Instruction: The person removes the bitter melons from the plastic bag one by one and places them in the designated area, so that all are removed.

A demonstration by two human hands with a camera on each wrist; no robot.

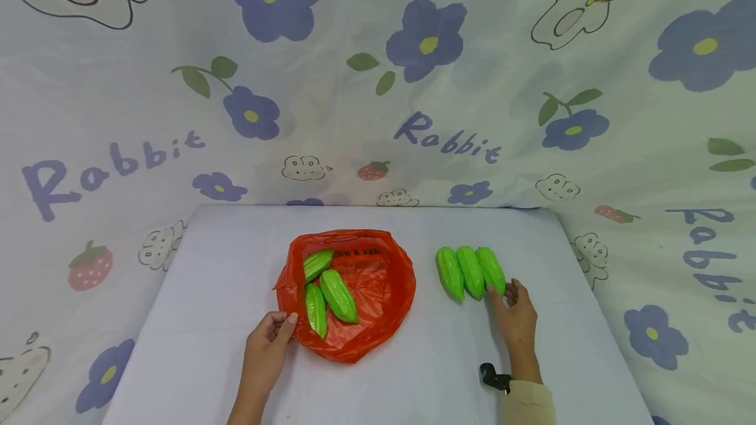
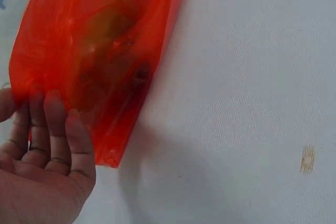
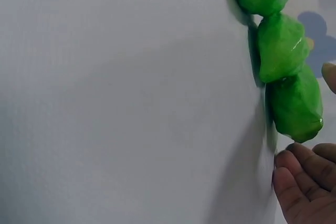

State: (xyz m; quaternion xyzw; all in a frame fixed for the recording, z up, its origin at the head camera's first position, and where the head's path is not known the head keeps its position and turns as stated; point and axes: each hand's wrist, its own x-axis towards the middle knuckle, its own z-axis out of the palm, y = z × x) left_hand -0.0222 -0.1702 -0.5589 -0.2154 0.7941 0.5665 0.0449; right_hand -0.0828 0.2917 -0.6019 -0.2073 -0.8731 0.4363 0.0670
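Note:
A red plastic bag (image 1: 385,340) lies with its mouth spread wide, and several green ridged bitter melons (image 1: 339,297) rest in its left part. My left hand (image 1: 266,346) pinches the bag's near-left rim between thumb and fingers. In the left wrist view the fingers lie against the red film. To the right of the bag, three more bitter melons (image 1: 470,273) lie side by side. My right hand (image 1: 518,317) is at the near end of the rightmost melon (image 3: 295,103), thumb and fingers parted on either side of it. A small gap shows between thumb and melon.
The white table (image 1: 437,372) carries the bag and the melons. Behind it and along its sides hangs a cloth (image 1: 331,136) printed with flowers and rabbits. A small black device (image 1: 495,378) sits by the right wrist.

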